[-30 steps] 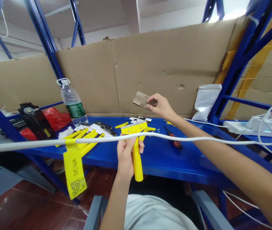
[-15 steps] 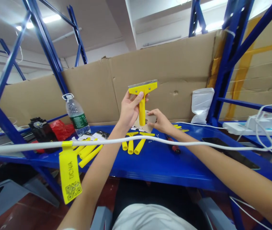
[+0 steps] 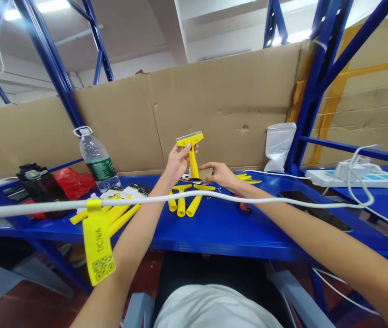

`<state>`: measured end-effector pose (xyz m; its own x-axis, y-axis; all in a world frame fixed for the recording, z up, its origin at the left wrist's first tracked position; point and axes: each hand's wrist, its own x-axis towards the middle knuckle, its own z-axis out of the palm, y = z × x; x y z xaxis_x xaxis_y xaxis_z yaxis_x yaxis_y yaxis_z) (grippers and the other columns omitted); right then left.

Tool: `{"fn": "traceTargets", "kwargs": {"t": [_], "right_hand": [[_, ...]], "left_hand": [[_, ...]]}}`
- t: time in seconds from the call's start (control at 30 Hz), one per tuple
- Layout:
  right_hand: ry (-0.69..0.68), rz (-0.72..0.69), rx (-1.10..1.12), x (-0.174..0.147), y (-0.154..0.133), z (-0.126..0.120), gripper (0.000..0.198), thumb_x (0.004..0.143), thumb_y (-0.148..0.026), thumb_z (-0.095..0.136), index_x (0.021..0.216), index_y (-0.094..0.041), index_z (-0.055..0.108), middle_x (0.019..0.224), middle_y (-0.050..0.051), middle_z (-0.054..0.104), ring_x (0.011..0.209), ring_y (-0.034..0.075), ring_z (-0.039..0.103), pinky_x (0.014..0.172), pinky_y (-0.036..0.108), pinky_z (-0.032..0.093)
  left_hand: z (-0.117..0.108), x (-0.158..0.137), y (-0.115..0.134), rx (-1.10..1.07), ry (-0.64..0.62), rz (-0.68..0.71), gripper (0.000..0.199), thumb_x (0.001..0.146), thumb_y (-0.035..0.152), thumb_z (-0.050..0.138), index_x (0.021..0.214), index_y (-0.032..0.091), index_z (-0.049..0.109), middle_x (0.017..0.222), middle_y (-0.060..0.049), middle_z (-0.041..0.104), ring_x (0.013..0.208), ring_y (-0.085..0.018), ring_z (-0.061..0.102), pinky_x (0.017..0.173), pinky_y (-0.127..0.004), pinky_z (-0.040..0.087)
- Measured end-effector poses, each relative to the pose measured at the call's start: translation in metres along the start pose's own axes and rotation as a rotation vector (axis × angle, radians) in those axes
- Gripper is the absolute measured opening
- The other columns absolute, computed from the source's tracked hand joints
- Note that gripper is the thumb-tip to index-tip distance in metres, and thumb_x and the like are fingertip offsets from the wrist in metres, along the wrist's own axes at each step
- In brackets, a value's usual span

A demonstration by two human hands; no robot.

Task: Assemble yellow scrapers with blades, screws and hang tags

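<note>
My left hand (image 3: 177, 163) is closed round the handle of a yellow scraper (image 3: 193, 159), held upright with its wide head and thin metal blade on top. Just to its right, my right hand (image 3: 223, 176) pinches a small piece of cardboard (image 3: 205, 175), partly hidden behind the scraper handle. Below the hands, several yellow scraper handles (image 3: 181, 205) lie on the blue table (image 3: 201, 234). A red and black screwdriver (image 3: 245, 207) lies under my right forearm, and tiny screws (image 3: 217, 189) are scattered near the handles.
More yellow handles (image 3: 120, 218) lie at left beside a water bottle (image 3: 100, 164) and a red plastic bag (image 3: 74, 182). A white cable (image 3: 146, 200) with a yellow tag (image 3: 98, 246) crosses in front. A phone (image 3: 313, 210) and power strip (image 3: 358, 178) are at right.
My left hand has lowered the scraper and moved it farther from me. My right hand has come down slightly, and the cardboard piece is tilted flatter. The view has shifted a little.
</note>
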<state>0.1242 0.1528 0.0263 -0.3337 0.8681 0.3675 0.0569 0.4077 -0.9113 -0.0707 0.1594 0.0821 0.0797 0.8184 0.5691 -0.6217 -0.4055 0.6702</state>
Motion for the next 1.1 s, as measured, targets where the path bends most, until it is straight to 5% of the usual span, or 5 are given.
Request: {"fn": "traceTargets", "kwargs": {"t": [0.53,0.87,1.1], "right_hand": [[0.099,-0.013,0.392,-0.001,-0.001,0.008,0.046,0.069,-0.009,0.089,0.111,-0.02,0.072,0.09,0.001,0.078,0.085,0.02,0.077,0.09,0.043,0.073],[0.169,-0.014,0.465,0.0,-0.012,0.0,0.033,0.073,-0.006,0.082,0.102,-0.02,0.075,0.098,0.005,0.081,0.087,0.02,0.078,0.093,0.044,0.071],[0.218,-0.006,0.514,0.002,-0.025,-0.015,0.027,0.075,-0.008,0.082,0.1,-0.018,0.078,0.103,0.009,0.084,0.089,0.019,0.079,0.092,0.038,0.07]], "left_hand": [[-0.002,0.0,0.001,0.1,-0.003,-0.05,0.036,0.085,0.024,0.097,0.114,0.02,0.075,0.127,-0.012,0.084,0.124,-0.027,0.08,0.103,-0.034,0.061],[-0.003,0.002,0.002,0.303,-0.053,0.002,0.046,0.068,0.044,0.108,0.099,0.019,0.085,0.105,-0.008,0.087,0.104,-0.022,0.08,0.101,-0.033,0.059],[-0.004,-0.001,0.01,0.462,-0.052,-0.036,0.05,0.069,0.051,0.106,0.102,0.018,0.089,0.108,-0.012,0.088,0.105,-0.027,0.08,0.097,-0.038,0.06]]}}
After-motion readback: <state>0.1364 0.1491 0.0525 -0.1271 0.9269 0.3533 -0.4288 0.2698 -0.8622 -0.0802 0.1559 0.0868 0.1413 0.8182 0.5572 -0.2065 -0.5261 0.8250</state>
